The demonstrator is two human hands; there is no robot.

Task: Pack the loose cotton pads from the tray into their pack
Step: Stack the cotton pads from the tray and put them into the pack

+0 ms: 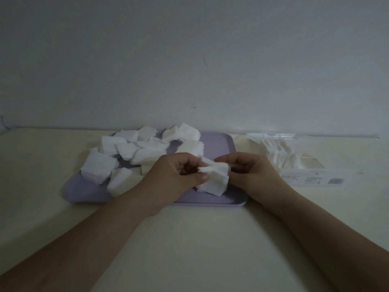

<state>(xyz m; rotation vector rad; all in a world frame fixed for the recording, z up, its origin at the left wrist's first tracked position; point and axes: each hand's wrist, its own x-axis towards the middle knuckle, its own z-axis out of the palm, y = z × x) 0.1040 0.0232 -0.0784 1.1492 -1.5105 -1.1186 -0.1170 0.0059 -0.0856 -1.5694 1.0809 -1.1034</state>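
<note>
I hold a small stack of cotton pads [215, 179] between both hands, over the near right part of the lilac tray [219, 144]. My left hand [176, 175] pinches the stack's left edge, thumb on the near face, fingers curled behind. My right hand [250, 173] grips the right edge with curled fingers. I cannot tell whether the stack's lower corner touches the tray floor. Across the tray's left and far parts, loose pads [126, 150] lie heaped, some overhanging the left rim. The clear pack [294, 163] lies on the cream table [189, 239] just right of the tray, with a row of pads standing inside it.
</note>
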